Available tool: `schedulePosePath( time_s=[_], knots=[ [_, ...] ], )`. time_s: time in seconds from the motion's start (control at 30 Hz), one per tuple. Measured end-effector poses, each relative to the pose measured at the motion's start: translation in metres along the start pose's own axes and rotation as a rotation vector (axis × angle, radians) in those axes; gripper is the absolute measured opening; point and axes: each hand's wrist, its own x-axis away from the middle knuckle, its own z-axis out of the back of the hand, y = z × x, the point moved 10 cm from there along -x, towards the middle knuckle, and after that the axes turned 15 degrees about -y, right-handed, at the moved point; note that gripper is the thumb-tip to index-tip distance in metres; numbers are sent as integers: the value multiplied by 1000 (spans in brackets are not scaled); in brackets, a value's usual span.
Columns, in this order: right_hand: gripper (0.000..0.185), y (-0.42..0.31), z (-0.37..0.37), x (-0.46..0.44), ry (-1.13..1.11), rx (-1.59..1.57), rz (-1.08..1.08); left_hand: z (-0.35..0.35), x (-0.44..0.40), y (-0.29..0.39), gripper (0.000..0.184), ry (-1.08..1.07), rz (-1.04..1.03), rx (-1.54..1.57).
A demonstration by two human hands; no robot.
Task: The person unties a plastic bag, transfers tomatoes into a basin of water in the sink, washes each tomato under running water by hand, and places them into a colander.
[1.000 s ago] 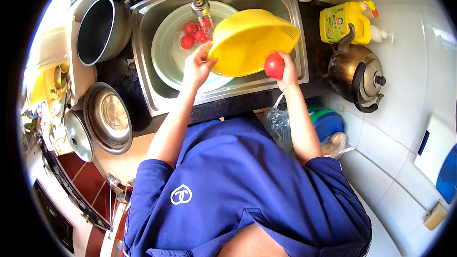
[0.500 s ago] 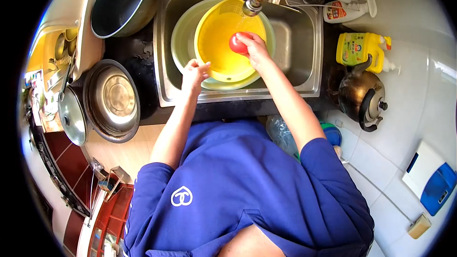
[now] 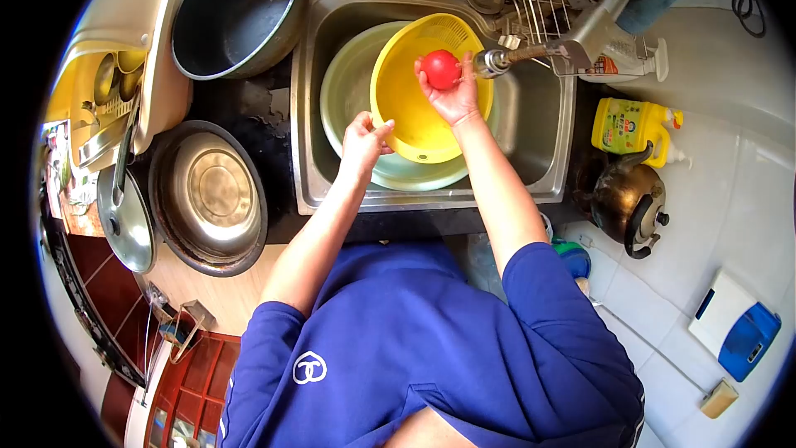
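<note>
A round red tomato [image 3: 441, 70] rests in my right hand [image 3: 458, 103], which is turned palm up with the fingers curled around it, above the yellow washing bowl [image 3: 406, 129] with a slotted side. My left hand [image 3: 363, 143] pinches that bowl's left rim between thumb and fingers. The bowl is tilted over a pale green basin [image 3: 344, 87], which stands in the steel sink [image 3: 531, 129]. Just right of the tomato, close to my right fingertips, is the end of the tap [image 3: 497, 61].
Left of the sink stand a deep dark pot [image 3: 236, 17], a wide metal pan [image 3: 217, 187] and a glass lid [image 3: 126, 220]. A wire rack [image 3: 551, 8], a yellow detergent bottle [image 3: 630, 129] and a kettle [image 3: 626, 199] line the right side.
My right hand has turned palm up with the tomato and come close to the tap end. My left hand stays on the bowl's rim. The whole view has shifted, and the bowl looks more tilted.
</note>
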Motion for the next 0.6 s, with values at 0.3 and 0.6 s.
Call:
schedulePosePath(
  time_s=[0.3, 0.6],
  knots=[
    [41, -21, 63, 10, 498, 332, 122, 1, -6, 6, 15, -22, -25, -22],
    [16, -44, -32, 51, 357, 930, 398, 50, 22, -7, 13, 140, -95, 4]
  ],
)
